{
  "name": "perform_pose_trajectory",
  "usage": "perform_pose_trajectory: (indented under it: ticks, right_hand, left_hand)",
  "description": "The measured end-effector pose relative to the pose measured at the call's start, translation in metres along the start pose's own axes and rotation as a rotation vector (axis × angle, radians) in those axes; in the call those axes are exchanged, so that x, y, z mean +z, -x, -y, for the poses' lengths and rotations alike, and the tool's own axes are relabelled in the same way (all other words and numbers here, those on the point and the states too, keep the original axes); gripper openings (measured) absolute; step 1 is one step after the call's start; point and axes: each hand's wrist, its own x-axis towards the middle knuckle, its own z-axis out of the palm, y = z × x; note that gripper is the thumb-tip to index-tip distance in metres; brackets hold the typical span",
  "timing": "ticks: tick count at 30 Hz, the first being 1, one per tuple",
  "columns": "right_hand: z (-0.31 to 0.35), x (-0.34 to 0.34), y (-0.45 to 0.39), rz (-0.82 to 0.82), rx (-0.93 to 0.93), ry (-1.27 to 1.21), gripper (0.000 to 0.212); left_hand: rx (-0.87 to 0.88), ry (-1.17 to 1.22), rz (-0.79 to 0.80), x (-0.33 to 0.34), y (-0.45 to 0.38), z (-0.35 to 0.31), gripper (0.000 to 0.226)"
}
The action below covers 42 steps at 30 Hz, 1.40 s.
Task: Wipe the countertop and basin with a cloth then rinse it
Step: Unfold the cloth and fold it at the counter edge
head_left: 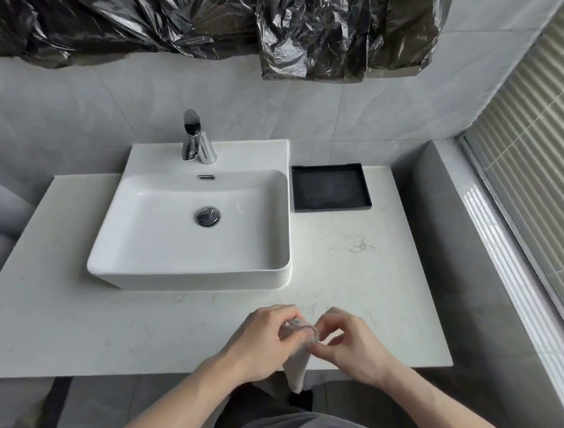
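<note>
A small pale cloth (297, 364) is held between both hands above the front edge of the white countertop (80, 324). My left hand (263, 342) grips its bunched top, and my right hand (346, 338) pinches it from the right. The cloth's loose end hangs down below the counter edge. The white rectangular basin (160, 223) stands on the counter behind the hands, with a chrome drain (207, 216) in its floor and a chrome tap (196, 137) at its back. No water runs from the tap.
A black shallow tray (331, 187) lies on the counter right of the basin. Grey smudges (360, 245) mark the counter at the right. Crumpled black plastic sheeting (326, 24) hangs on the wall above. A window with blinds (539, 159) is on the right.
</note>
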Motion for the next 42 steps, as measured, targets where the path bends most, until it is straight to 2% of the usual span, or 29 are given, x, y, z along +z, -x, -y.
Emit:
perform_pose_trajectory:
  ticks: [3, 6, 9, 12, 15, 18, 22, 26, 28, 31, 38, 42]
  right_hand:
    - [0.011, -0.014, -0.003, -0.007, -0.025, -0.085, 0.010]
    - [0.022, -0.032, -0.007, 0.030, -0.048, -0.195, 0.011]
    - [0.026, -0.050, -0.014, -0.007, -0.081, -0.187, 0.009]
    - [0.021, -0.067, -0.023, -0.051, -0.077, -0.117, 0.032]
    - [0.007, -0.084, -0.033, -0.056, -0.070, 0.144, 0.048]
    - [-0.004, -0.095, -0.042, -0.027, -0.032, 0.273, 0.042]
    - [-0.003, -0.100, -0.051, -0.077, -0.107, 0.274, 0.006]
    - [-0.006, -0.102, -0.049, -0.188, -0.196, 0.191, 0.020]
    - [-0.016, -0.095, -0.044, -0.216, -0.215, 0.236, 0.030]
    - [-0.048, -0.078, -0.037, -0.201, -0.153, 0.311, 0.038]
    - [-0.133, -0.035, -0.010, -0.017, 0.083, 0.420, 0.020]
    - [-0.156, -0.028, -0.001, -0.004, 0.180, 0.429, 0.024]
  left_hand:
    - [-0.027, -0.075, 0.028, -0.009, 0.000, 0.015, 0.036]
    - [-0.076, -0.154, 0.048, -0.007, -0.002, 0.032, 0.026]
    - [-0.106, -0.220, 0.061, 0.002, -0.006, 0.047, 0.025]
    - [-0.145, -0.194, 0.040, 0.004, -0.011, 0.055, 0.026]
    - [-0.193, -0.122, -0.043, -0.007, -0.020, 0.047, 0.024]
    - [-0.102, -0.115, -0.115, -0.024, -0.029, 0.030, 0.018]
    - [0.049, -0.204, -0.186, -0.046, -0.041, 0.020, 0.005]
    - [0.111, -0.308, -0.243, -0.054, -0.040, 0.021, 0.009]
    - [0.119, -0.335, -0.209, -0.049, -0.033, 0.025, 0.008]
    - [0.082, -0.354, -0.072, -0.022, -0.021, 0.041, 0.011]
    - [-0.047, -0.324, 0.184, 0.056, 0.011, 0.083, 0.018]
    - [-0.123, -0.297, 0.261, 0.070, 0.013, 0.093, 0.017]
